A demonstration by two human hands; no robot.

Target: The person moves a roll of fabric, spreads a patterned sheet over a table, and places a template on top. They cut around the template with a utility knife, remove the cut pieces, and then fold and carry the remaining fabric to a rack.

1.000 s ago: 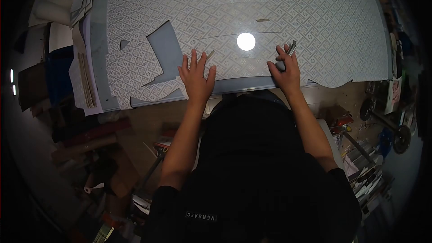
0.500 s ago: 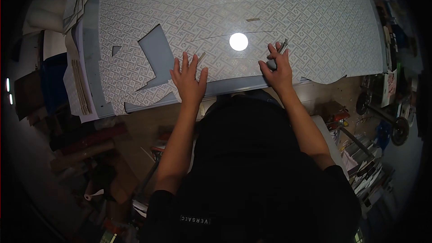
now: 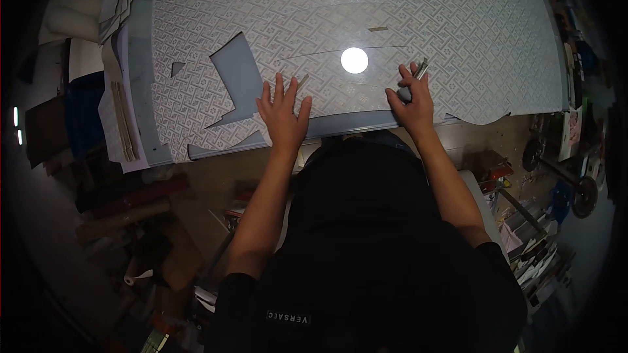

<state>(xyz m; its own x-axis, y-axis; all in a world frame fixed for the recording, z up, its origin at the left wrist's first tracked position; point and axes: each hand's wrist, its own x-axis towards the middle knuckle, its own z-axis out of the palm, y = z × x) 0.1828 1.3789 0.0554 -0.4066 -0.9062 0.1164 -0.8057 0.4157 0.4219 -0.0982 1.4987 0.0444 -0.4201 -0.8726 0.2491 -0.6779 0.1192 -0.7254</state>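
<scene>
Presses the left hand (image 3: 283, 112) flat on the patterned sheet (image 3: 405, 6), fingers spread, at 6 o'clock of the sheet near its front edge. Closes the right hand (image 3: 412, 103) around the grey handle of a cutter knife (image 3: 417, 77), at 3 o'clock from the left hand. Points the blade end toward 1 o'clock, with the tip on or just above the sheet; cannot tell which. Shows a round light reflection (image 3: 354, 60) between the two hands, toward 12 o'clock. Shows a thin curved cut line (image 3: 314, 53) running across the sheet from above the left fingertips past the reflection. Shows a small strip (image 3: 303, 81) just beside the left fingertips and a second strip (image 3: 377, 29) at 12 o'clock from the reflection. Exposes bare grey table (image 3: 239, 68) through an angular cut-out at 10 o'clock from the left hand. Carries a paper stack (image 3: 121, 114) at the table's 9 o'clock edge.
</scene>
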